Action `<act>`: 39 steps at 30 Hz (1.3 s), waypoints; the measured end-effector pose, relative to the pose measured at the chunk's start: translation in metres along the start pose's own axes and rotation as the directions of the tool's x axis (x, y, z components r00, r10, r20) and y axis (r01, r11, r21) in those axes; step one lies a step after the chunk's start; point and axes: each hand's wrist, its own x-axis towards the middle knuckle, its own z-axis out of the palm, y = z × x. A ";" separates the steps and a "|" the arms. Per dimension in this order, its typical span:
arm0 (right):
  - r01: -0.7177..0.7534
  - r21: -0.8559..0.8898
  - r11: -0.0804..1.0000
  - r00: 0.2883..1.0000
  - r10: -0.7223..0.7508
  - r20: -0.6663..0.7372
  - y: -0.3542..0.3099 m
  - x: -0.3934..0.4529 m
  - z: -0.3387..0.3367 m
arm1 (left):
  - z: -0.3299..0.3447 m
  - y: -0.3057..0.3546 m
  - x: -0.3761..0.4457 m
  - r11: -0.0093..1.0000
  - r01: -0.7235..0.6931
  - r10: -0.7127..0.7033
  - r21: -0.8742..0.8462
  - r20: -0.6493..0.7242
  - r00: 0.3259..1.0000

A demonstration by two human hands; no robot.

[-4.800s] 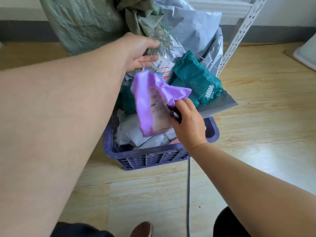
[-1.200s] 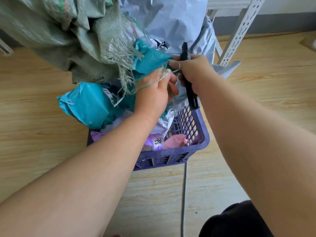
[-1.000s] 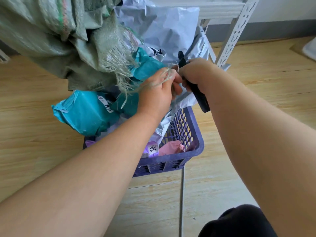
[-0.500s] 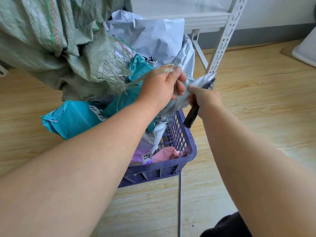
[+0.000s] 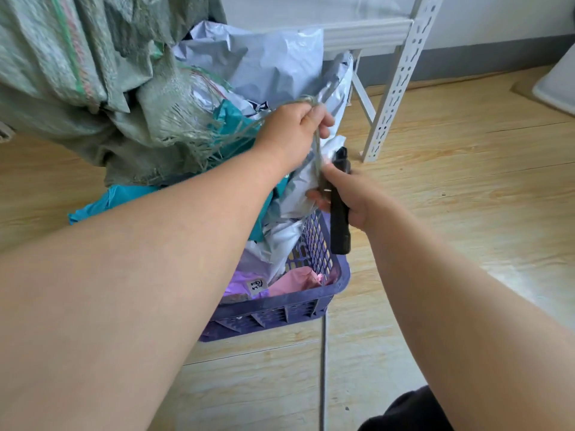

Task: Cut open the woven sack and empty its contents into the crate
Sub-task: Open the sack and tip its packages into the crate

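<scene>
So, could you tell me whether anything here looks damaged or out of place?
Yes. The woven sack's cut edge is frayed into loose strands, some of them gripped by the left hand. A teal parcel sticks out past the purple crate's left side instead of lying inside it.

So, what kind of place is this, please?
Probably a parcel sorting or storage room, not a home kitchen or shop floor. A woven sack spills courier mailer bags into a purple plastic crate, and a white slotted-steel shelving rack stands on the wood-look floor.
</scene>
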 end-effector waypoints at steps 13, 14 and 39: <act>0.182 -0.475 0.861 0.862 -0.372 -0.344 -0.015 -0.009 -0.037 | 0.038 -0.031 -0.025 0.467 -0.120 -0.236 0.876 0.254 0.938; 0.178 -0.538 0.824 0.854 -0.401 -0.331 -0.018 -0.009 -0.036 | 0.037 -0.036 -0.028 0.461 -0.147 -0.178 0.875 0.254 0.951; -0.042 -0.567 0.823 0.924 -0.183 -0.334 -0.062 -0.005 -0.008 | 0.037 -0.018 -0.049 0.794 -0.034 -0.011 0.607 0.070 0.998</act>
